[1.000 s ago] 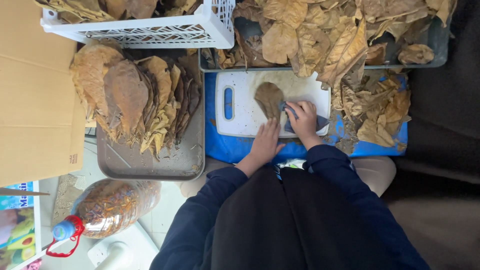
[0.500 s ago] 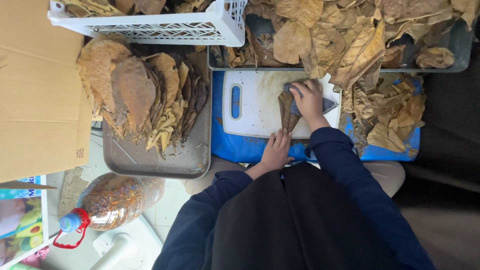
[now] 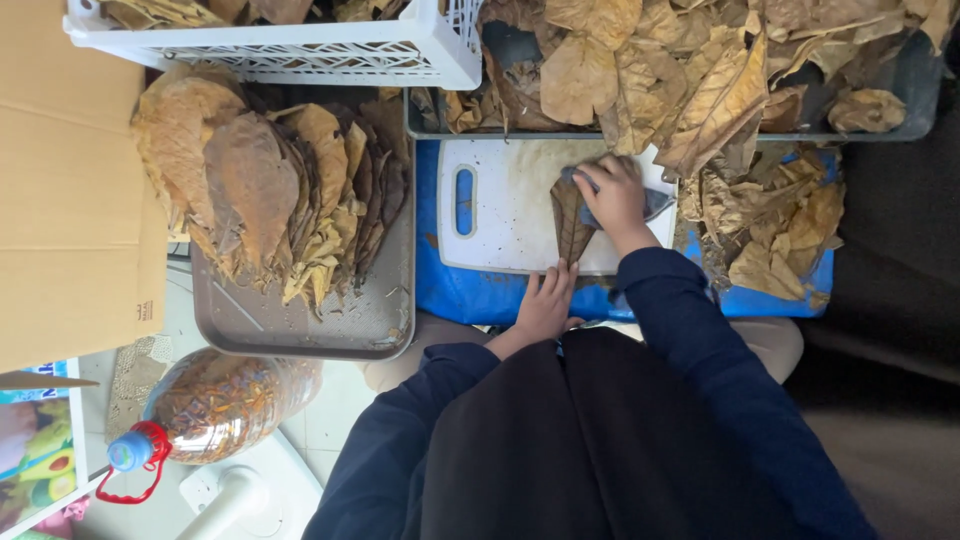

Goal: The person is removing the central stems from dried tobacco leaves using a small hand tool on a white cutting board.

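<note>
Left of centre, sorted leaves [image 3: 270, 195] piled on a grey tray [image 3: 310, 325]. Left hand [image 3: 545, 305] flat, fingers together, pinning the dry brown leaf [image 3: 570, 220] at the white cutting board's [image 3: 500, 205] near edge. Right hand [image 3: 615, 195] curled around a grey-bladed tool [image 3: 655, 205] on the leaf; best held steady, strokes away from fingertips.

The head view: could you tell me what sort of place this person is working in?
Probably an informal home workspace for sorting dried leaves: a white cutting board on blue cloth, a metal tray of stacked leaves, and a tiled floor.
</note>
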